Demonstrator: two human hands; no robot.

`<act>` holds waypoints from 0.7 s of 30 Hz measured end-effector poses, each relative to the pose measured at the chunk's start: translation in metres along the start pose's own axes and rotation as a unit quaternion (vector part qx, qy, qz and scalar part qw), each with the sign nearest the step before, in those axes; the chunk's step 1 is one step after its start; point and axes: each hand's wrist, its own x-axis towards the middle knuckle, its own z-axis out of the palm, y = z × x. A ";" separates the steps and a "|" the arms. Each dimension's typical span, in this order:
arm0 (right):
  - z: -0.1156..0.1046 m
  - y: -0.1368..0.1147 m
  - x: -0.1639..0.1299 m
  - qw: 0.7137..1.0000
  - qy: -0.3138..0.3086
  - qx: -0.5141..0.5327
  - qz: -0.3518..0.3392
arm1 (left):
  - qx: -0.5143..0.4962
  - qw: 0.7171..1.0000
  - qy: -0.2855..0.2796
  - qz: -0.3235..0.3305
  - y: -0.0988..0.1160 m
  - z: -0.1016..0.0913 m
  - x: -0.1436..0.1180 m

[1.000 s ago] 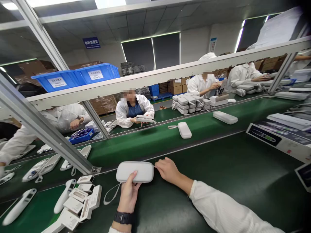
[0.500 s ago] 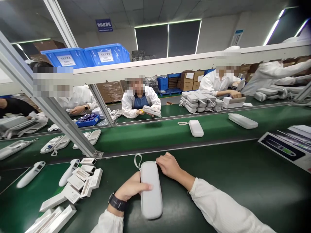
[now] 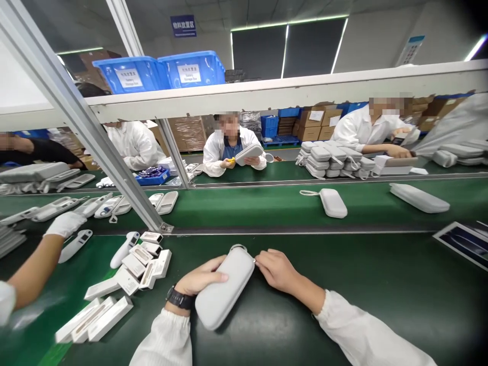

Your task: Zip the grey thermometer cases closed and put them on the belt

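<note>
Between both hands [image 3: 236,274], grey zipped case [image 3: 223,292]

The grey case [image 3: 224,287] at lower centre is covered in a matt, finely woven cloth, smooth and without sheen. The green surface [image 3: 366,284] beneath it is seen as a matt, rubbery mat. Smooth white card is shown by the small boxes [image 3: 145,262] at lower left. The frame post [image 3: 95,137] at upper left is made of brushed, faintly glossy metal. Glossy blue plastic is shown by the bins [image 3: 160,71] above.
</note>
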 end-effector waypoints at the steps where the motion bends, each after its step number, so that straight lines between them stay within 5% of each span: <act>1: 0.000 0.001 0.000 1.000 0.009 0.008 0.010 | -0.014 1.000 0.024 0.000 -0.001 -0.001 0.002; 7: 0.001 0.001 -0.001 0.998 0.043 0.030 0.018 | -0.025 0.998 0.055 0.008 -0.011 -0.004 0.013; 13: 0.001 -0.005 -0.005 0.999 0.002 0.023 -0.039 | -0.037 0.997 0.063 0.008 -0.008 -0.001 0.014; 21: -0.009 0.012 0.000 0.999 0.007 0.037 -0.009 | 0.025 0.998 0.044 -0.027 -0.001 -0.003 0.010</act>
